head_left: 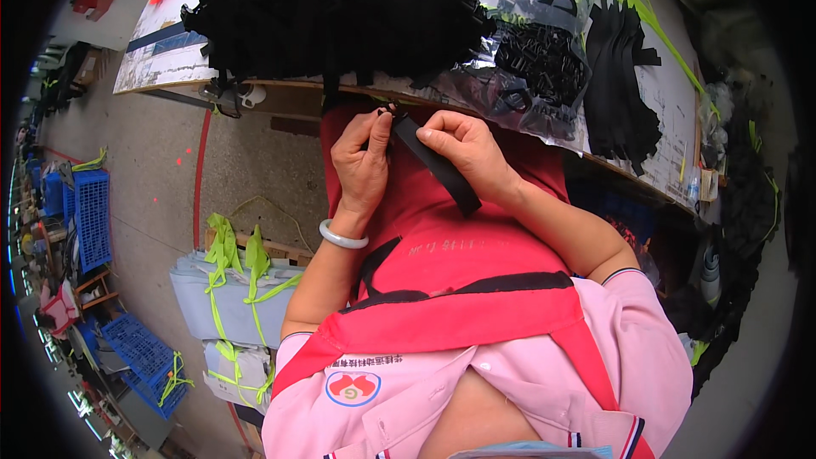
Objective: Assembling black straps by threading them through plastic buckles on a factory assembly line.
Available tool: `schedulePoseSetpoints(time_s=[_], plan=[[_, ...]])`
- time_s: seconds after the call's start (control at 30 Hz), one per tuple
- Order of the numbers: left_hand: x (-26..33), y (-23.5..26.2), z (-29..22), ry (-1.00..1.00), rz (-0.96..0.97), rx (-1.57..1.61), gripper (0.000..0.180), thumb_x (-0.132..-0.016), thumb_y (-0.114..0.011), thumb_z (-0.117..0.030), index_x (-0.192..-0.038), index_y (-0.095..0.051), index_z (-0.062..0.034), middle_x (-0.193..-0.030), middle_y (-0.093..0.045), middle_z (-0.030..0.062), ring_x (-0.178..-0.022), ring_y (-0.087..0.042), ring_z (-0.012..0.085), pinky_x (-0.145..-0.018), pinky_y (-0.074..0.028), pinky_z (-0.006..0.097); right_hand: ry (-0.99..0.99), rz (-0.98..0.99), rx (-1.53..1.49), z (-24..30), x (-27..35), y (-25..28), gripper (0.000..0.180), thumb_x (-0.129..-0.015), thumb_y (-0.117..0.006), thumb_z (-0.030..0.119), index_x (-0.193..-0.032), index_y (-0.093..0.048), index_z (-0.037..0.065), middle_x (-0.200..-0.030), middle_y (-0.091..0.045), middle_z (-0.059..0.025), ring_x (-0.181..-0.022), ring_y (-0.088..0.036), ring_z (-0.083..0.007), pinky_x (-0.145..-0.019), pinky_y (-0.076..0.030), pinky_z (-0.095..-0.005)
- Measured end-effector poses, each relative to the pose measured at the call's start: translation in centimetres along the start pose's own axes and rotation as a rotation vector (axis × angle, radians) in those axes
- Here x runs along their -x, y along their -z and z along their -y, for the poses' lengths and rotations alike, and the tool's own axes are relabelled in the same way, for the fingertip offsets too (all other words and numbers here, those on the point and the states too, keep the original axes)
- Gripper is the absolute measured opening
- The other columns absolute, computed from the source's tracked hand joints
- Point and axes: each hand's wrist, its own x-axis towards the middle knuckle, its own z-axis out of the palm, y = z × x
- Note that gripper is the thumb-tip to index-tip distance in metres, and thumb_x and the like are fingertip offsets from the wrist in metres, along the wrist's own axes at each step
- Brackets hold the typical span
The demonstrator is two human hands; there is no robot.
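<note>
My left hand (362, 160) is closed in a pinch at a small black buckle (393, 109), which my fingers partly cover. A flat black webbing strap (444, 172) runs from the buckle and hangs down over my red apron (459, 238). Thumb and fingers of my right hand (469, 150) are closed on this strap near its upper end. Both hands are in front of the table edge, above my lap. Just beyond them, a big heap of black straps with buckles (331, 30) lies on the table.
On the white table (161, 72), a clear plastic bag of black buckles (544, 59) lies beside several cut black straps (619, 85). Bundles tied with yellow-green strips (221, 280) stand at my left. Blue plastic crates (85, 217) are farther left on the floor.
</note>
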Motion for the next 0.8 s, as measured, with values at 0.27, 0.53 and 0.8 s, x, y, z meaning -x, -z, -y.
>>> schedulePoseSetpoints(time_s=[0.27,0.53,0.8], plan=[[0.8,0.3,-0.6,0.291,0.090,0.160,0.018,-0.089,-0.067,-0.008,-0.104,-0.069,0.0018,-0.083,-0.061,-0.0020,-0.069,-0.050,0.0040,-0.059,-0.038,0.018,0.005,-0.106,0.024,-1.7,-2.2,1.5,0.017,-0.095,-0.060,0.024,-0.093,-0.058,0.007,-0.067,-0.057,0.0029,-0.051,-0.048,-0.0018,-0.044,-0.036,-0.0165],[-1.5,6.0,-5.8,0.493,0.612,0.288,0.015,-0.086,-0.066,-0.004,-0.098,-0.070,0.0032,-0.080,-0.062,0.0002,-0.066,-0.051,0.0035,-0.055,-0.036,0.018,0.353,0.135,0.575,8.3,-5.8,2.6,0.018,-0.094,-0.060,0.021,-0.087,-0.060,0.004,-0.063,-0.056,0.0006,-0.051,-0.051,-0.0048,-0.044,-0.040,-0.0199],[-11.1,4.2,-12.7,0.286,0.253,0.362,0.023,-0.092,-0.064,-0.016,-0.107,-0.067,0.0002,-0.076,-0.064,0.0035,-0.055,-0.055,0.0066,-0.041,-0.039,0.020,1.104,-0.541,0.699,26.4,-12.9,6.3,0.026,-0.094,-0.057,0.022,-0.102,-0.060,-0.002,-0.060,-0.059,-0.0055,-0.049,-0.054,-0.0093,-0.047,-0.044,-0.0261]])
